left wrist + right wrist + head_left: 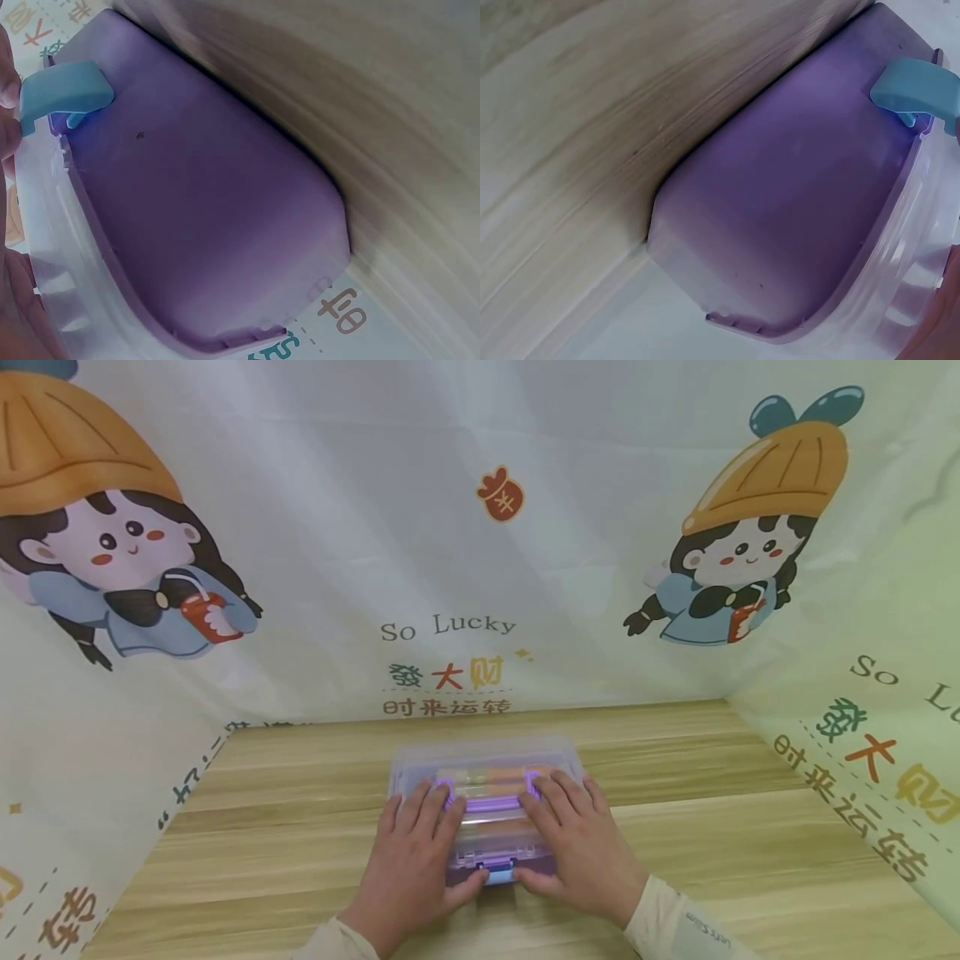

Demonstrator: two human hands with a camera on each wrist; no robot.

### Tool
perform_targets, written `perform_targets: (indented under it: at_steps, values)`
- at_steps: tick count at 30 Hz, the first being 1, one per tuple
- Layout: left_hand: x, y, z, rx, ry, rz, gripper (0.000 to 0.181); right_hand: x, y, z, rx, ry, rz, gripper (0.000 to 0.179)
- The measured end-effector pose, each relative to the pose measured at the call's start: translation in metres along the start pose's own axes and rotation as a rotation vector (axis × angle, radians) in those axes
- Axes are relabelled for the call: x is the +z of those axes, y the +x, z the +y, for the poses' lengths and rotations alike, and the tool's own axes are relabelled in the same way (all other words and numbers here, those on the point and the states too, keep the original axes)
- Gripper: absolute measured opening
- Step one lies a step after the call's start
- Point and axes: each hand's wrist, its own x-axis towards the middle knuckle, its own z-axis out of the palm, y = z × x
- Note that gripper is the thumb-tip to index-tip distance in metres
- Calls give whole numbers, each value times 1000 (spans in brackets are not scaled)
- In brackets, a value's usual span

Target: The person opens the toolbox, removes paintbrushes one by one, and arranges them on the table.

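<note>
the left hand (411, 864) lies spread and relaxed over the left side of a closed-looking box (487, 750), fingers lightly bent and pointing toward the table's far edge; its thumb touches the left end of a light blue latch (498, 870). the right hand (588, 852) lies likewise over the right side, fingers spread, its thumb at the latch's right end. the fingers nearest the middle rest by the two ends of a purple handle (491, 802) on the clear lid (56, 255).

through the lid show orange and pale contents (506, 773), too blurred to name. both wrist views show the box's smooth purple wall (780, 172), with the latch jutting out from it at an angle.

the box sits on the wood-grain table (270, 835), about midway between its left and right edges and nearer the far edge, just short of it. pale sleeves cover both wrists, the right sleeve (660, 914) bearing a grey lettered patch.

around the table's far, left and right edges hangs a whitish cloth (337, 527), printed with two cartoon figures in orange hats, a small red pouch between them, and lettering that reads "so lucky" above chinese characters.
</note>
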Motion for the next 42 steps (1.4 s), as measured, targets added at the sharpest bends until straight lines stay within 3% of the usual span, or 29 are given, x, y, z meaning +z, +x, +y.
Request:
perform_targets:
  at_steps: [13, 23, 32, 42]
  values:
    - [1, -6, 5, 5, 55, -74, 107, 3, -3, -4, 26, -29, -48, 108]
    - [3, -8, 7, 21, 101, -93, 126, 2, -6, -7, 6, -45, -74, 124]
    - [6, -8, 4, 52, 124, -76, 126, 5, -9, -10, 15, -129, -80, 123]
    - [6, -8, 4, 55, 136, -74, 121, 7, -8, -12, 40, -147, -87, 121]
